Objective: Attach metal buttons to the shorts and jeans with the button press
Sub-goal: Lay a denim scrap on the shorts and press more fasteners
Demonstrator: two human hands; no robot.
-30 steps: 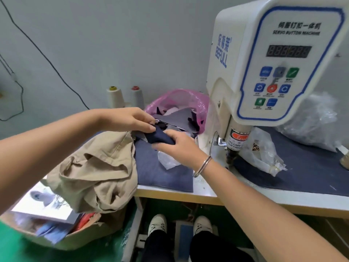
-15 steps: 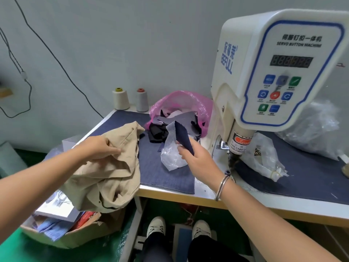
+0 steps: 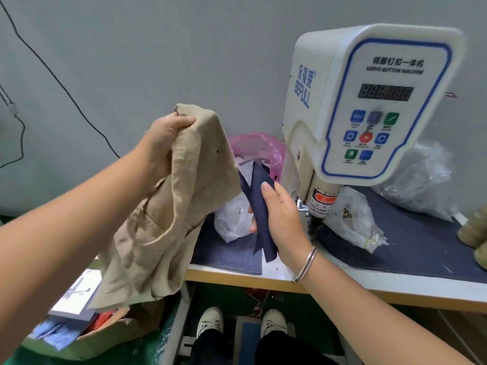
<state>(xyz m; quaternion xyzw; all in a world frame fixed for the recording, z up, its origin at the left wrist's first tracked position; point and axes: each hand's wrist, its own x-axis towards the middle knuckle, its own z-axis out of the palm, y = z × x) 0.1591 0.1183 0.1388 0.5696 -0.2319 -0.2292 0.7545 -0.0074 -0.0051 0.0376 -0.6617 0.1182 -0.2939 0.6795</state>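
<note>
The khaki linen shorts (image 3: pixel 168 212) hang in the air off the front left corner of the surface (image 3: pixel 263 276), bunched at their top edge in the left hand (image 3: pixel 164 139), whose grip is clamped on the cloth with fingers curled over the fold. The right hand (image 3: pixel 283 219) is clamped on a narrow dark navy strip of fabric (image 3: pixel 259 214), thumb on its face and fingers behind, held above the front edge of the surface just left of the white servo button press (image 3: pixel 369 106). The garment is not yet under the press head, so the step in hand looks like bringing it to the die. To do it well, the strip probably wants settling first, either laid down on the blue mat (image 3: pixel 232 255) or matched to the waistband if it serves as backing. Then both hands should spread the waistband flat in a single layer, with no pocket or fold trapped beneath, and slide the marked spot squarely under the punch. Fingers ought to stay well to the sides of the die, as the red warning label (image 3: pixel 322 198) urges. The clear plastic bag (image 3: pixel 233 222) near the front edge could snag the cloth and is best nudged aside.
</note>
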